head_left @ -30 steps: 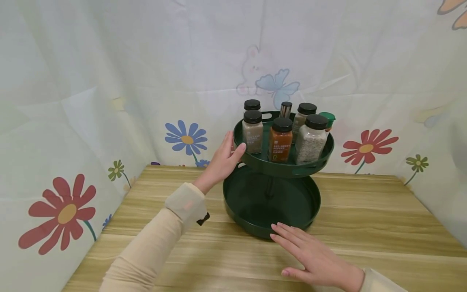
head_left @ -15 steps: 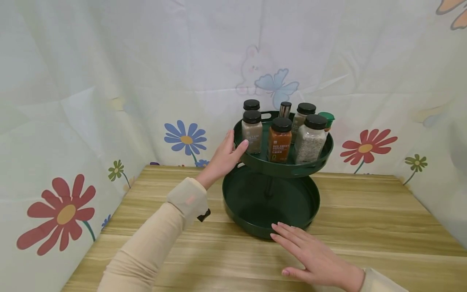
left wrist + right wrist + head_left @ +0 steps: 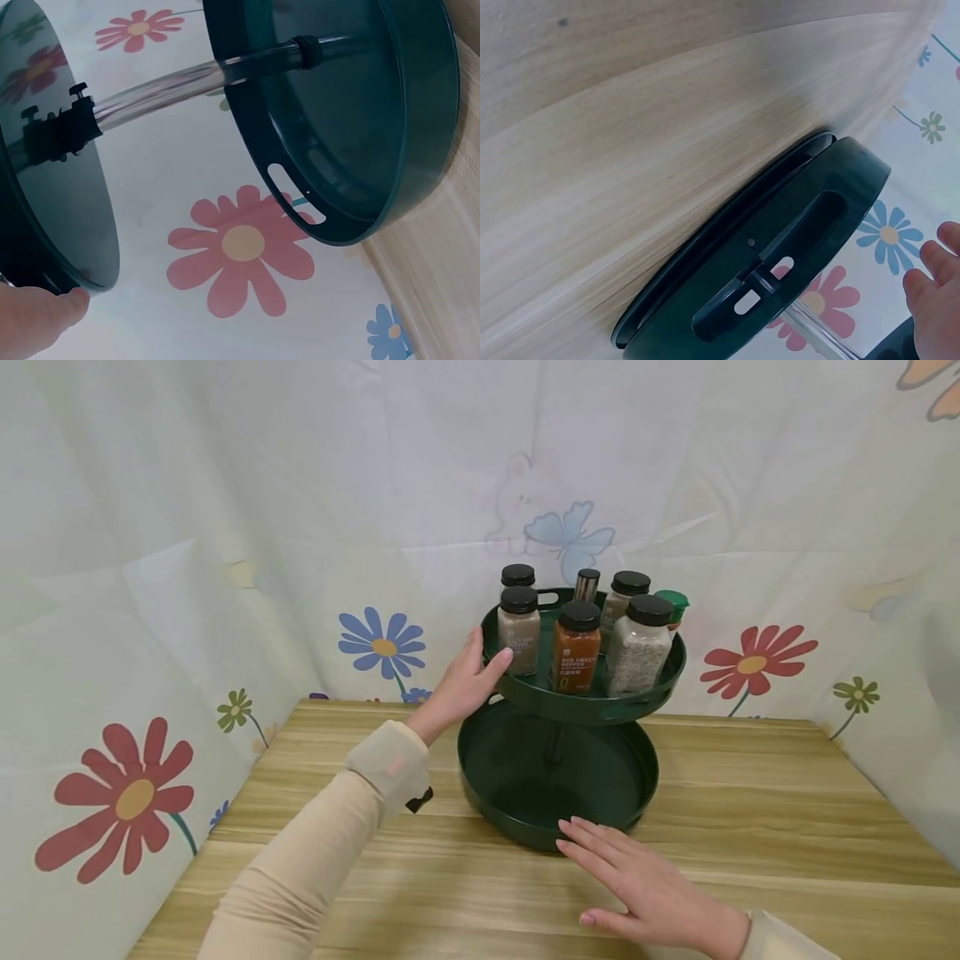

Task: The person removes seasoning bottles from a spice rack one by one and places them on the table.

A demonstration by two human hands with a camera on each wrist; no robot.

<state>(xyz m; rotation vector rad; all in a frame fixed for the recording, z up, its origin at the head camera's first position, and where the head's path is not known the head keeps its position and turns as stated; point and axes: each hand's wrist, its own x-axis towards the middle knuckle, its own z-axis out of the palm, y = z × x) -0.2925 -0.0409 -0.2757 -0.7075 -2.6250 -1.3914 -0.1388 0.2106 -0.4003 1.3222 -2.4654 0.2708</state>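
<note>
Rack (image 3: 525, 832) on table (image 3: 757, 802); jars (image 3: 576, 658) upright in its upper tray (image 3: 570, 703). Left hand (image 3: 459, 683): unclenched, laid against upper tray, rack's left side. Right hand (image 3: 651, 887): flat, released, at rack's lower front; contact unclear. Advise: push level, gently; jars might topple.

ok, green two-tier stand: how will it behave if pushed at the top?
The stand is probably top-heavy and apt to tip: the jars sit on the upper tray, atop a slim pole. The upper tray has raised, rigid-looking walls, so should flex little. The jars look unsecured, so a jolt might topple them.
</note>
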